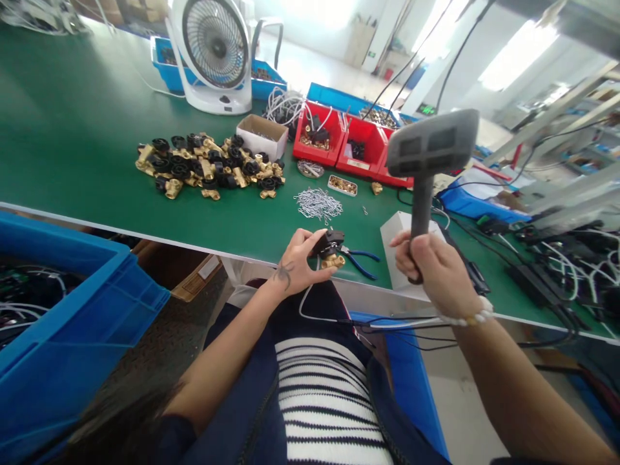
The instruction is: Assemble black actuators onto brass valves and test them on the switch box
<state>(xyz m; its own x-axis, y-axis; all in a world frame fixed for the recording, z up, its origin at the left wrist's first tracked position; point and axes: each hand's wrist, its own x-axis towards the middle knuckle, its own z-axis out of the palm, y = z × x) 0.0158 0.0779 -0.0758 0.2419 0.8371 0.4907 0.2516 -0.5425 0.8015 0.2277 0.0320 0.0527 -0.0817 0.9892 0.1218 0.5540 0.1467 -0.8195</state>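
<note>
My left hand (pixel 301 263) is closed around a brass valve fitting with a black housing (pixel 333 237) at the front edge of the green table. A thin white cable runs down from the fitting toward my lap. My right hand (pixel 438 268) grips the handle of a dark grey mallet (pixel 433 143), raised above the table with its head up. Blue-handled pliers (pixel 363 258) lie just right of the fitting. Behind the fitting is a heap of small metal split pins (pixel 318 205), with one loose pin (pixel 365 210) apart from it.
Brass fittings with black caps (pixel 206 165) are piled at left. Behind stand a white fan (pixel 217 97), an open carton (pixel 264 135) and red bins (pixel 317 152). A white box (pixel 398 248) sits beside my right hand. Cables (pixel 562 265) tangle at right. Blue crate (pixel 72 310) lower left.
</note>
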